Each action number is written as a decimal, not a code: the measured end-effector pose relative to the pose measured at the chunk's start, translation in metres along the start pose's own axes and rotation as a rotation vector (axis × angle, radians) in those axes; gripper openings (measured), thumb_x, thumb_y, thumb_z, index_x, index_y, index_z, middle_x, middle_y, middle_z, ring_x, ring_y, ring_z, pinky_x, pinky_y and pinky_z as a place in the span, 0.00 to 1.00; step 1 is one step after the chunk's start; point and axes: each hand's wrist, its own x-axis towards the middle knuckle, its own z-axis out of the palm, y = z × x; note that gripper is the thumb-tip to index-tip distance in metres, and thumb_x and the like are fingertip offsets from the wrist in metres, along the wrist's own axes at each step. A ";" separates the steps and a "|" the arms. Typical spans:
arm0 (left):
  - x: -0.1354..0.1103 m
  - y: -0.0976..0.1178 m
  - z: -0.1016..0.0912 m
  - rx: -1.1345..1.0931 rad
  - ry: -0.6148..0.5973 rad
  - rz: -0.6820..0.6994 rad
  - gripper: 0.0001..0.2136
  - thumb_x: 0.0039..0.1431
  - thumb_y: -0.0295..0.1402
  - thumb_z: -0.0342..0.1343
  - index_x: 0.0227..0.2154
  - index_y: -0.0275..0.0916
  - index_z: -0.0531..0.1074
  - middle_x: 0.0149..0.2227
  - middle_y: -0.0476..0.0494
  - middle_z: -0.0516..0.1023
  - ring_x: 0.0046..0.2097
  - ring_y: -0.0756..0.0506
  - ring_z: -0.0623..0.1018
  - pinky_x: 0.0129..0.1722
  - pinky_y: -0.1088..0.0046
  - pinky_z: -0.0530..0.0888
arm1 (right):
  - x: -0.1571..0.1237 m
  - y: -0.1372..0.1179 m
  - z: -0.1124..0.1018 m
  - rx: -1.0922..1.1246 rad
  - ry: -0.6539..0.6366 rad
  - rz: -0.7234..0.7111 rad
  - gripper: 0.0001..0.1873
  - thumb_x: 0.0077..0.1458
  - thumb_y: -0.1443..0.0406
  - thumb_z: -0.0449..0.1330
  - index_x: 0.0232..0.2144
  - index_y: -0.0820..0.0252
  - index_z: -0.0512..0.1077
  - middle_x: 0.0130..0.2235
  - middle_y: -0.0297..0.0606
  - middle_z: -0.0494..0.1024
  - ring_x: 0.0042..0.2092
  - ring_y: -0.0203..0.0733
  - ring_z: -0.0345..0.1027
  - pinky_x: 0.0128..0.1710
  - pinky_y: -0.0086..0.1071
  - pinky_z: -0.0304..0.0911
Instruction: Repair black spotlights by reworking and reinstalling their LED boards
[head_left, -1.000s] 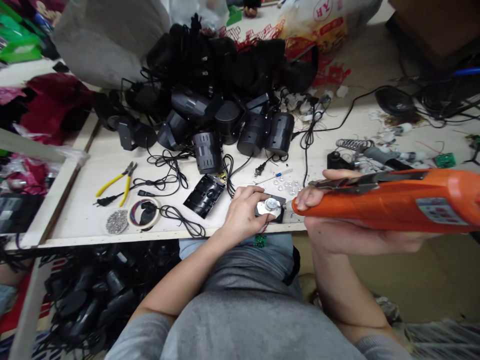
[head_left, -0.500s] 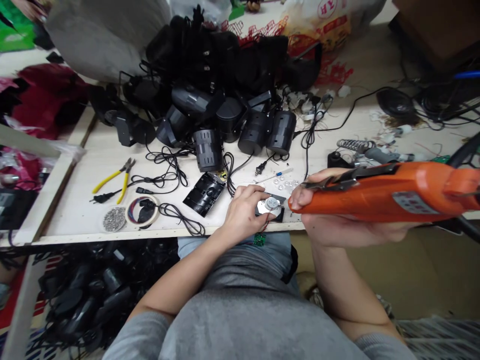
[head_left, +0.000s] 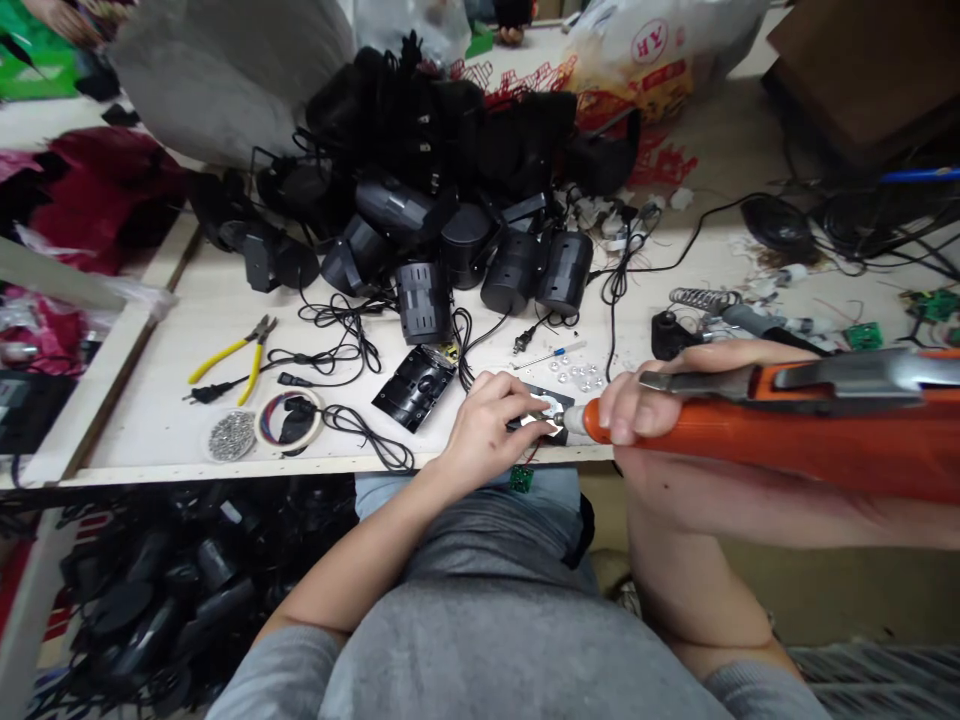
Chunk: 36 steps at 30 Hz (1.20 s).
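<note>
My right hand (head_left: 697, 440) grips an orange electric screwdriver (head_left: 795, 430); its tip touches a small black part with a round silver motor (head_left: 546, 412) at the table's front edge. My left hand (head_left: 487, 425) is closed on that part and pins it to the table. A small green circuit board (head_left: 520, 479) hangs below it on thin wires. Several small clear lenses (head_left: 577, 372) lie just behind the part.
A pile of black lamp housings (head_left: 450, 230) with cords fills the middle of the white table (head_left: 180, 300). Yellow pliers (head_left: 234, 354), a tape roll (head_left: 289, 420), a dish of screws (head_left: 232, 437) and a black cover (head_left: 417, 385) lie left. Soldering stand and cables at right.
The screwdriver has lifted away slightly and come back down, its tip now on the motor part. My left hand has stayed on the part.
</note>
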 end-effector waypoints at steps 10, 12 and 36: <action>-0.010 -0.015 0.008 0.065 0.035 -0.125 0.11 0.56 0.31 0.68 0.25 0.39 0.71 0.32 0.48 0.77 0.36 0.47 0.74 0.39 0.68 0.70 | 0.009 0.060 0.024 -0.037 0.203 0.064 0.39 0.52 0.31 0.37 0.44 0.47 0.69 0.43 0.47 0.76 0.28 0.47 0.68 0.26 0.44 0.64; -0.009 -0.016 0.011 0.044 -0.008 -0.135 0.10 0.57 0.30 0.67 0.25 0.39 0.71 0.33 0.47 0.78 0.36 0.46 0.75 0.40 0.68 0.71 | 0.008 0.066 0.023 -0.111 0.190 0.048 0.42 0.52 0.30 0.32 0.46 0.46 0.69 0.43 0.48 0.76 0.30 0.50 0.70 0.27 0.45 0.65; -0.012 -0.015 0.010 0.100 0.145 0.102 0.07 0.68 0.33 0.57 0.41 0.39 0.80 0.41 0.43 0.85 0.41 0.47 0.82 0.44 0.68 0.79 | 0.016 0.024 0.030 0.081 0.165 0.014 0.34 0.54 0.35 0.44 0.42 0.49 0.75 0.29 0.40 0.72 0.25 0.48 0.67 0.23 0.44 0.65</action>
